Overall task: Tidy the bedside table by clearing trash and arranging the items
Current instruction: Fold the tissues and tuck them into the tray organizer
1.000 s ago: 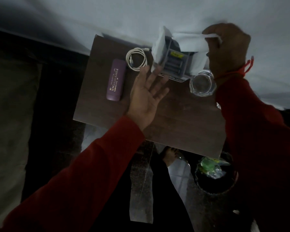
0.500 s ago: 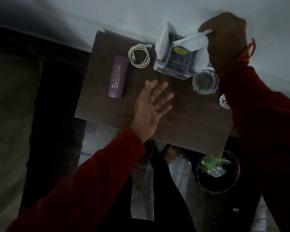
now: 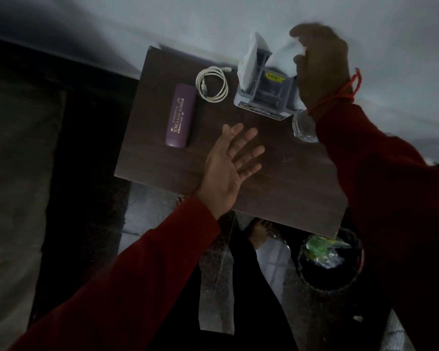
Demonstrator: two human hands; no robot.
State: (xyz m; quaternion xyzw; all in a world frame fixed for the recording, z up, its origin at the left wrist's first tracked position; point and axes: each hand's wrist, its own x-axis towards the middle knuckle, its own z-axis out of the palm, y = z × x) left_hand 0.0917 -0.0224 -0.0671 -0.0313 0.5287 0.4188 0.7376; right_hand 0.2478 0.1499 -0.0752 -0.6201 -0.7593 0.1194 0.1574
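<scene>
On the dark wooden bedside table lie a purple glasses case, a coiled white cable, a grey compartment organiser and a clear glass. A white tissue stands in the organiser's left side. My right hand is over the organiser's far right corner, fingers closed on a second white tissue. My left hand hovers palm-up over the table's front middle, fingers spread, holding nothing. My right sleeve hides part of the glass.
A black bin with green and clear wrappers stands on the floor below the table's front right corner. A white wall runs behind the table. A bed edge lies at the left. My bare foot shows under the table edge.
My right hand has shifted left and down over the organiser, bunching the tissue. My left hand has drawn back from the organiser toward the table's front middle.
</scene>
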